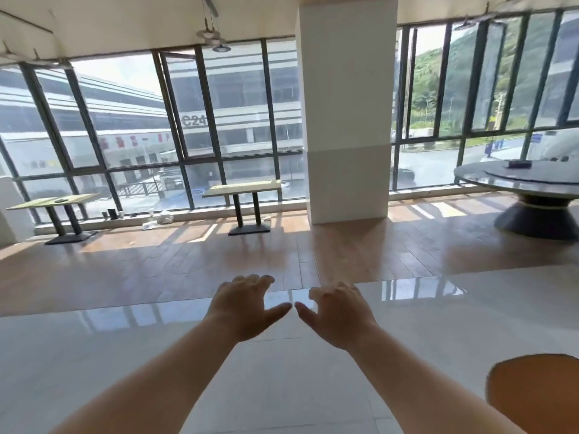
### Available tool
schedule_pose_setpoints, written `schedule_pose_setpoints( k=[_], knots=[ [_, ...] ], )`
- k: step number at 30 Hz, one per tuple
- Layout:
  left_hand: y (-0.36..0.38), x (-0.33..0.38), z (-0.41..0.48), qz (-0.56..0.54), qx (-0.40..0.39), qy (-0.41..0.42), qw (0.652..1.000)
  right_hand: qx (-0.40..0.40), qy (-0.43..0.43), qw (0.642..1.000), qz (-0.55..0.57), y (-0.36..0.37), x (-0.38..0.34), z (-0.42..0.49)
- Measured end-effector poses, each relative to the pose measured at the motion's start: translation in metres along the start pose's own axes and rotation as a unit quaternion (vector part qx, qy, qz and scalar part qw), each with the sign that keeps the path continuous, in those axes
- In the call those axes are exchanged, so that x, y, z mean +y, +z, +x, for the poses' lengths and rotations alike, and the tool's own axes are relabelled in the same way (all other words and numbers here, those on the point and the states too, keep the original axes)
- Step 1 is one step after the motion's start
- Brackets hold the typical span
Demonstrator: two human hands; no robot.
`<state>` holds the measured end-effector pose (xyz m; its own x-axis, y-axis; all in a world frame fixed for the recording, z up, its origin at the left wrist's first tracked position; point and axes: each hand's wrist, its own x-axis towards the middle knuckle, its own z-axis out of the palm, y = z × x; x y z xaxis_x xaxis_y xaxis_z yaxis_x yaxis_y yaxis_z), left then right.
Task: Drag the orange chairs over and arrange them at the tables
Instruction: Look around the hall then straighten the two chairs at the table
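Part of an orange chair (pixel 532 396) shows at the bottom right corner, cut off by the frame edge. My left hand (pixel 244 308) and my right hand (pixel 338 314) are stretched out in front of me over the floor, palms down, fingers apart, thumbs nearly touching, holding nothing. Two small rectangular tables stand by the windows: one at the far left (pixel 50 202) and one in the middle (pixel 244 187). Both hands are well away from the chair and the tables.
A wide white pillar (pixel 346 120) stands right of the middle table. A large round dark table (pixel 488 178) on a cone base is at the far right. Small items lie on the floor by the window (pixel 156 219). Wooden floor meets glossy white tile.
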<state>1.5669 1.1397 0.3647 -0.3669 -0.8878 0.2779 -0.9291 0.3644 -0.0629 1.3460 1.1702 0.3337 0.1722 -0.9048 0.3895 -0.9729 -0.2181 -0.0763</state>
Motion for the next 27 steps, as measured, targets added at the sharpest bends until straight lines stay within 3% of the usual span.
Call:
schedule_pose_setpoints(
  k=[5,13,17,20,27],
  knots=[
    [0.053,0.0,0.097,-0.025,-0.017,0.033,0.999,-0.023,0.01,0.999,-0.025,0.051,0.048,0.065],
    [0.151,-0.001,0.283,-0.083,-0.04,0.122,0.988,-0.051,0.112,0.989,-0.085,0.112,0.148,0.177],
    [0.165,0.012,0.391,-0.11,-0.034,0.19,0.975,-0.055,0.167,0.976,-0.128,0.109,0.197,0.226],
    [0.164,0.04,0.472,-0.134,-0.009,0.223,0.965,-0.027,0.212,0.966,-0.145,0.094,0.241,0.255],
    [0.22,0.161,0.564,-0.153,-0.026,0.344,0.926,-0.067,0.322,0.929,-0.17,0.112,0.361,0.262]
  ],
)
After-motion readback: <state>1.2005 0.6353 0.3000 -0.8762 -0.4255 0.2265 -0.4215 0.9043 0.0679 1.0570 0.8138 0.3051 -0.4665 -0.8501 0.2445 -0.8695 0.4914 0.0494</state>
